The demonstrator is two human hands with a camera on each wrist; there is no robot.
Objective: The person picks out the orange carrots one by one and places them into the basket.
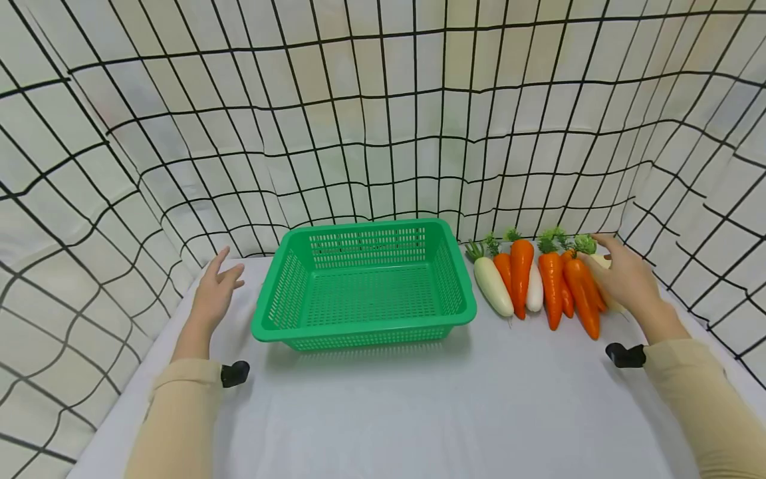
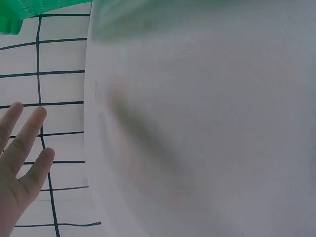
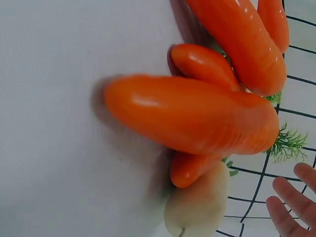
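Note:
My left hand (image 1: pixel 212 296) hovers to the left of a green plastic basket, fingers spread and holding nothing; the left wrist view also shows its extended fingers (image 2: pixel 22 143). On the right, my right hand (image 1: pixel 631 279) is over the end of a row of carrots and white radishes. Nearest it are a large orange carrot (image 1: pixel 582 293) and a pale radish (image 3: pixel 197 207), which the hand partly covers in the head view. Its fingers (image 3: pixel 291 200) are extended and apart from the vegetables in the right wrist view. Smaller carrots (image 3: pixel 205 64) lie beside and under the large one.
The green basket (image 1: pixel 365 328) stands in the middle of the white-covered table (image 1: pixel 383 412), with nothing inside. Left of my right hand lie another radish (image 1: pixel 493 286) and several carrots (image 1: pixel 522 273) with green tops. A black wire grid (image 1: pixel 383 96) over white cloth encloses the back and sides.

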